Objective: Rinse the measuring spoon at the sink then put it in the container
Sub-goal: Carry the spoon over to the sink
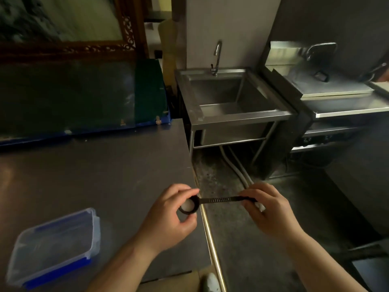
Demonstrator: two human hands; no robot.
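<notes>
A black measuring spoon [219, 200] is held level over the table's right edge. My left hand [172, 216] grips its round bowl, with a finger inside the cup. My right hand [271, 211] pinches the end of the ridged handle. A clear plastic container [54, 245] with blue clips sits open on the table at lower left. The steel sink [231, 95] with its tap [216, 57] stands ahead, past the table's far right corner; no water runs.
The grey steel table [94, 175] has a brass-coloured edge strip. A framed picture and green board lean at its back. A steel counter [341, 102] with a lidded pan stands right of the sink. Hoses run along the floor gap.
</notes>
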